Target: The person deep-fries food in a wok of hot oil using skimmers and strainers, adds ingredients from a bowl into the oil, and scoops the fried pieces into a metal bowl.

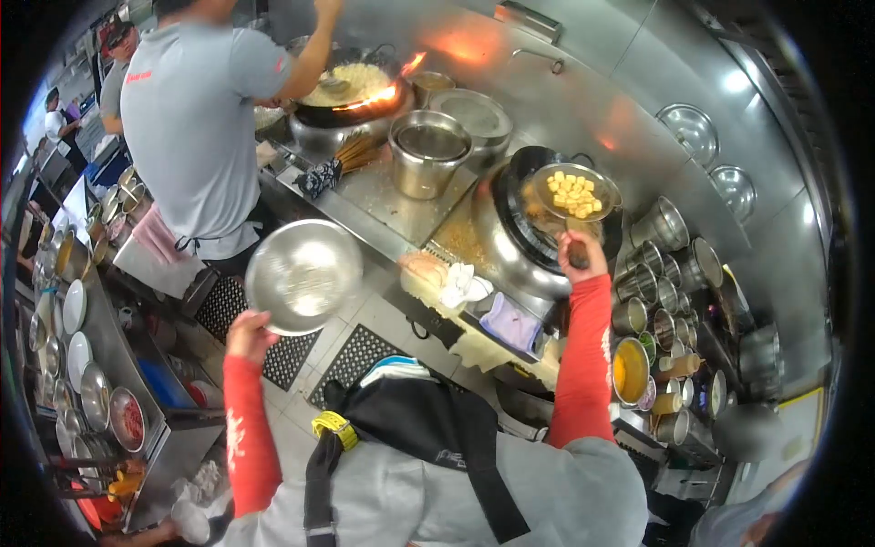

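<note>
My left hand (pixel 252 335) is closed on the rim of a wide metal bowl (pixel 304 276), held out over the floor left of the stove; nothing solid shows inside it. My right hand (pixel 581 254) grips the handle of a round strainer ladle (pixel 550 187). Yellow cubes (pixel 573 194) lie in the ladle, which is above a dark wok (pixel 526 171) on the right burner. What the wok holds is mostly hidden by the ladle.
At the left burner a co-worker (pixel 187 128) stands beside a flaming wok (pixel 360 88). A metal pot (pixel 423 178) and a bamboo brush (pixel 358 153) are between the burners. Folded cloths (pixel 509 323) lie along the front edge. Metal containers (pixel 629 316) crowd the right side.
</note>
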Demonstrator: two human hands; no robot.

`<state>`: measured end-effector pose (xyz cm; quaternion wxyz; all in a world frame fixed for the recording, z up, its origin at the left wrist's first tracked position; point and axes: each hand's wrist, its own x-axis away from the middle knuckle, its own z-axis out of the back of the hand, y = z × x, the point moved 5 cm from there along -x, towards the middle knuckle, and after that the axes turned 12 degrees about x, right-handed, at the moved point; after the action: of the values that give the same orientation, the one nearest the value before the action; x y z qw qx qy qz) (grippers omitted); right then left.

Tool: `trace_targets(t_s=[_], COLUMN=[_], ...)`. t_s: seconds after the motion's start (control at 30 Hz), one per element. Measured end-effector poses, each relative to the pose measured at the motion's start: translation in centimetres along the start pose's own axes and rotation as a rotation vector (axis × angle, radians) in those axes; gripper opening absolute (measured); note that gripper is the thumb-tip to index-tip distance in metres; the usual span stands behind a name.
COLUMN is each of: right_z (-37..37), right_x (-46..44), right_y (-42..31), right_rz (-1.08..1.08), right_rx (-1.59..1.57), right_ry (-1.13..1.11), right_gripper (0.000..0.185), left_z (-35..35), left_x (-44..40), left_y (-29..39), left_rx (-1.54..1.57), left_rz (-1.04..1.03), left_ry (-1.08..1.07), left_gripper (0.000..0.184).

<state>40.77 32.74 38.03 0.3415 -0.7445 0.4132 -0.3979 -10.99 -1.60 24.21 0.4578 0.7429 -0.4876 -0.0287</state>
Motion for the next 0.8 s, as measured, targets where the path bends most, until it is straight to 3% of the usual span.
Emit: trace_targets(t_s=[0.2, 0.27, 0.43, 0.53, 0.8], right_z=[-2.3, -4.3, -7.4, -8.0, -6.3], right_x=[2.8, 4.5, 6.5, 6.8, 6.0], right_y=[3.4, 4.4, 8.7, 10.5, 12.1], right_rz=[-0.053, -0.014, -0.099, -0.176, -0.082], right_rx=[0.207, 0.247, 0.302, 0.329, 0.406], right_ry=[-0.079, -0.038, -0.083, 0.006, 0.091], right_gripper=[0.019, 0.025, 0.025, 0.017, 0.014], left_z=[-15.2, -19.3, -27.6, -30.1, -29.8], left_x=[-8.8, -10.6, -11.9, -11.8, -12.0], left_y=[-9.9, -12.0, -15.3, -16.7, -18.7], left_rx=[-0.026, -0.159, -0.133, -0.088, -0.059], left_rz=[0.163, 0.140, 0.148, 0.137, 0.156], left_ry=[-0.099, -0.097, -0.151, -0.153, -0.042], left_gripper=[0.011, 0.010, 0.014, 0.013, 0.013])
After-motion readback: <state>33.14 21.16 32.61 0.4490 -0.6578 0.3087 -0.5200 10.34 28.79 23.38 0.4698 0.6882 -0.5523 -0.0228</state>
